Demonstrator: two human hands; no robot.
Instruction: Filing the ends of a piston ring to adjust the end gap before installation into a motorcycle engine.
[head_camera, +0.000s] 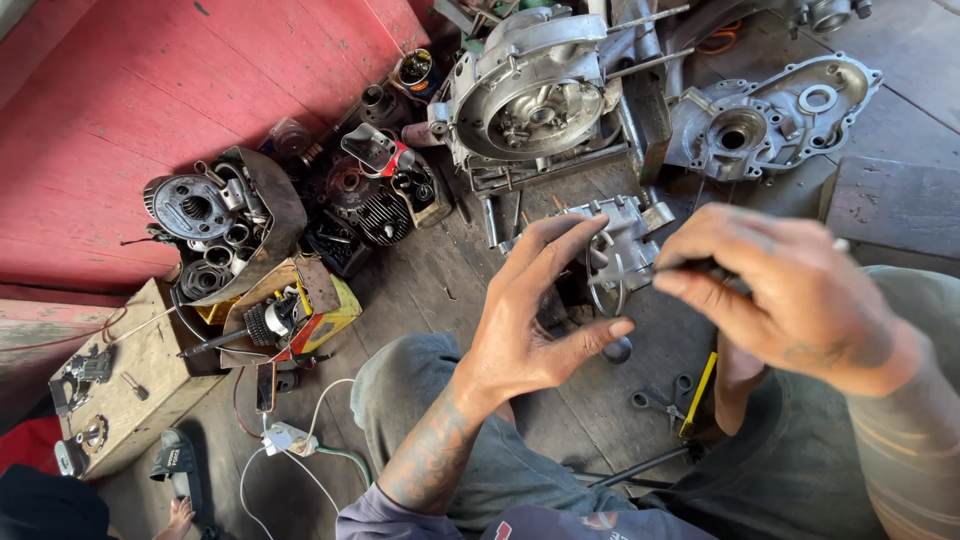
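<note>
Grey metal ring (607, 283) between open left hand (540, 320) and right hand (790, 295), its grip pinching a thin tool (640, 270).

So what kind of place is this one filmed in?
Probably a small engine repair workshop, worked on the floor: an opened engine crankcase, a loose engine side cover, and boxes of spare engine parts on the wooden floor.

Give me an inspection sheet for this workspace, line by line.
Surface: worn wooden floor.
Job's things: small metal part between the hands; thin dark tool in right hand.
Clutter: engine case, case cover, tub of parts, yellow box, pliers.
Grippers: left hand open beside the part; right hand pinching the tool.
Cables: white cord and adapter.
Surroundings: red plank wall.
</note>
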